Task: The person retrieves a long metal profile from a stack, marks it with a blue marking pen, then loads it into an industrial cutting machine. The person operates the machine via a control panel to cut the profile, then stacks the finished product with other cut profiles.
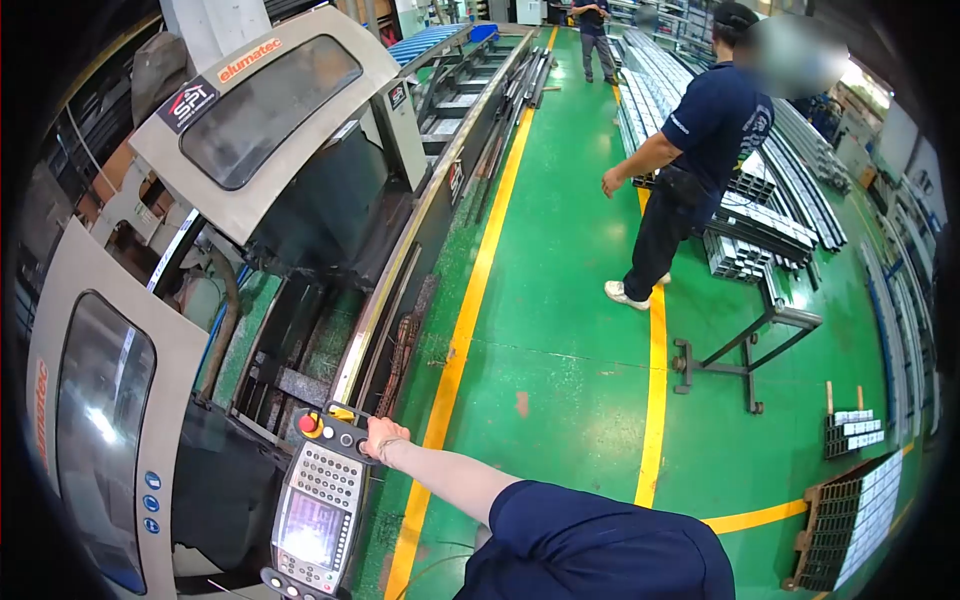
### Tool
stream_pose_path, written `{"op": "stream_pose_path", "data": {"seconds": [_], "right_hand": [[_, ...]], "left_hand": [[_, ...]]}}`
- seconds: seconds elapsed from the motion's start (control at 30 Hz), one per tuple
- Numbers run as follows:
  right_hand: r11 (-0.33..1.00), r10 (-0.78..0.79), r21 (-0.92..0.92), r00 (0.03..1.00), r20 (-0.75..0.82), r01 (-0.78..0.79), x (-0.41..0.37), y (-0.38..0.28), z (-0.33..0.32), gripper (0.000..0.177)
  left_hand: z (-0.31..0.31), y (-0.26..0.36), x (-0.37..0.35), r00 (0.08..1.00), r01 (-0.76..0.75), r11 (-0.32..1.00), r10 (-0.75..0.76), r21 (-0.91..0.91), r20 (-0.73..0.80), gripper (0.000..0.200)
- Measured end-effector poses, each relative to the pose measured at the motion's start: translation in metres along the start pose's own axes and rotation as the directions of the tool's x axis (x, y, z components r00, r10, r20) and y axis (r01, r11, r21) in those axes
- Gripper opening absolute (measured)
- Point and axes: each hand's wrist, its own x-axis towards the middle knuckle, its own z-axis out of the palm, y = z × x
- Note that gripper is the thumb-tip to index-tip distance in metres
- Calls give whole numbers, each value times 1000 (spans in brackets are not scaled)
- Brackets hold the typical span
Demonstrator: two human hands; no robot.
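Observation:
My right hand [384, 438] reaches across to the upper right corner of a machine control panel [318, 510]. Its fingers are curled at that corner, close to the round buttons, and the fingertips are partly hidden. On the panel are a red emergency stop button [309, 424], a keypad [331, 475] and a lit screen [308, 525] washed out by glare. My left hand is out of view.
A saw machine with grey hoods [270, 110] and a long roller conveyor [440, 180] stands left. Yellow lines [468, 320] edge the green floor. A co-worker [700, 150] stands right, beside stacked metal profiles [750, 235] and a metal stand [745, 360]. Another person [593, 35] is farther back.

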Motion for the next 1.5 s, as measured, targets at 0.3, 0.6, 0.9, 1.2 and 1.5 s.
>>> {"op": "stream_pose_path", "data": {"seconds": [0.3, 0.6, 0.9, 1.2, 1.5], "right_hand": [[999, -35, -5, 999, -31, 35, 8, 3, 10, 54], [995, -68, -68, 997, -27, 66, 11, 6, 12, 56], [998, 19, -64, 1000, -13, -20, 7, -6, 10, 56], [999, -1, -54, 1000, -19, 0, 12, -4, 15, 55], [979, -165, -118, 986, 18, 166, 21, 4, 21, 56]], "left_hand": [[-9, -5, -1, 999, 22, 998, -23, -52, -30, 88], [-24, -23, 29, 1000, 6, 996, -4, -89, 19, 87], [8, -12, -3, 990, -15, 979, -14, -204, -140, 85], [12, -10, -1, 984, -39, 975, -1, -217, -179, 82], [15, -13, -2, 957, -219, 954, 169, -205, -236, 79]]}}
